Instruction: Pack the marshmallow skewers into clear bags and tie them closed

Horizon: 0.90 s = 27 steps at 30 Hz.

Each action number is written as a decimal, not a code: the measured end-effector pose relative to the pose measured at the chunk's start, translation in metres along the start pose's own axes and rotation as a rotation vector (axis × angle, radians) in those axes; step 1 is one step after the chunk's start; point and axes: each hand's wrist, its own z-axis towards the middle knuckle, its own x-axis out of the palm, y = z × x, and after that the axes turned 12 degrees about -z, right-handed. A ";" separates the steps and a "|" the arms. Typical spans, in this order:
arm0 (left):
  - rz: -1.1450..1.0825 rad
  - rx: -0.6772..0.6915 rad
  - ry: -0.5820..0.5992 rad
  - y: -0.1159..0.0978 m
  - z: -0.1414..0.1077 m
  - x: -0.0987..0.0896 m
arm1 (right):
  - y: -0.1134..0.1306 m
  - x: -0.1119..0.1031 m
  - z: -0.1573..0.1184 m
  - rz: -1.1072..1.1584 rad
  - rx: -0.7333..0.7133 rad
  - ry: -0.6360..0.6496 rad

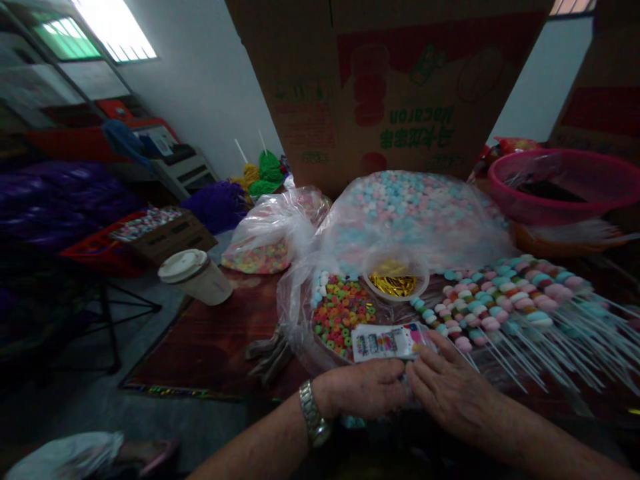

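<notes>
My left hand (pixel 363 389), with a metal-band watch (pixel 313 412) at the wrist, is closed, fingers curled inward. Against its fingertips lies my right hand (pixel 453 390), also closed, its fingers pressed together. Something small and pale shows between the two hands, too hidden to name. Just beyond my fingers lies a stack of white printed packets or cards (pixel 383 341), its right end partly covered by my right fingers. Behind it are colourful ring-shaped candies (pixel 343 310) in clear plastic and a round tub (pixel 424 288) of gold twist ties (pixel 395 285).
Many marshmallow skewers (pixel 525 297) are piled at right. A big bag of pastel marshmallows (pixel 400 207) stands behind, before a cardboard box (pixel 310 80). Left are a lidded cup (pixel 197 277), grey gloves (pixel 273 353) and a tied candy bag (pixel 265 240). A pink basin (pixel 565 207) stands back right.
</notes>
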 end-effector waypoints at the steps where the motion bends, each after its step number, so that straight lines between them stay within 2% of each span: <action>1: 0.108 -0.005 0.049 -0.003 -0.003 -0.001 | 0.002 0.001 -0.001 0.109 0.036 0.054; 2: 0.253 -0.003 0.095 -0.006 -0.005 -0.002 | 0.004 0.002 -0.002 0.270 0.113 0.109; 4: 0.564 0.051 0.140 -0.013 -0.010 -0.004 | 0.012 0.004 -0.002 0.751 0.365 0.261; 6: 0.760 0.177 0.092 -0.019 -0.016 -0.007 | 0.022 0.005 -0.001 1.380 0.628 0.445; 7: 0.805 0.248 0.054 -0.020 -0.018 -0.009 | 0.025 0.006 0.001 1.680 0.713 0.494; 9: 0.813 0.340 -0.061 -0.020 -0.023 -0.011 | 0.023 0.004 0.007 2.088 0.723 0.500; 10: 0.776 0.356 -0.134 -0.018 -0.025 -0.012 | 0.017 0.002 0.013 2.145 0.665 0.495; 11: 0.701 0.347 -0.218 -0.015 -0.027 -0.012 | 0.006 0.000 0.020 2.083 0.604 0.496; 12: 0.589 0.311 -0.313 -0.011 -0.028 -0.013 | -0.008 -0.002 0.029 1.897 0.552 0.515; 13: 0.445 0.249 -0.419 -0.008 -0.029 -0.013 | -0.026 -0.003 0.040 1.636 0.517 0.519; 15: 0.113 0.091 -0.613 -0.001 -0.029 -0.013 | -0.065 0.002 0.066 0.821 0.524 0.346; 16: -0.046 0.014 -0.685 0.002 -0.028 -0.012 | -0.085 0.008 0.079 0.664 0.504 0.336; 18: -0.318 -0.097 -0.766 0.006 -0.026 -0.013 | -0.118 0.026 0.103 0.460 0.476 0.360; 21: -0.612 -0.194 -0.789 0.013 -0.023 -0.014 | -0.149 0.052 0.126 0.269 0.465 0.436; 24: -0.771 -0.231 -0.817 0.019 -0.020 -0.015 | -0.157 0.066 0.131 0.107 0.411 0.481; 27: -0.863 -0.226 -0.832 0.024 -0.017 -0.014 | -0.152 0.065 0.129 -0.029 0.333 0.473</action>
